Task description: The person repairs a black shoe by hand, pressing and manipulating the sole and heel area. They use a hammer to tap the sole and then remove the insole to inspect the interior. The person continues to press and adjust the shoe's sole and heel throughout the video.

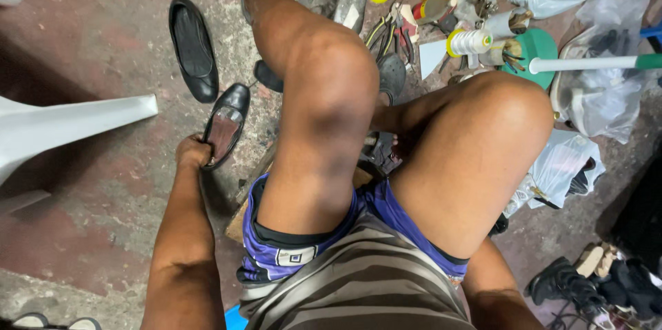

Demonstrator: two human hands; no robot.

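One hand visible: left hand [193, 151] has its grip clenched on the heel end of a black shoe [225, 125] on the floor, matching shoe [193, 47] just beyond; right-hand grip hidden, can't tell; best lifted heel-first, held level.

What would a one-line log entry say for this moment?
left hand: grips black shoe at heel | right hand: hidden behind leg | second black shoe: on floor, apart
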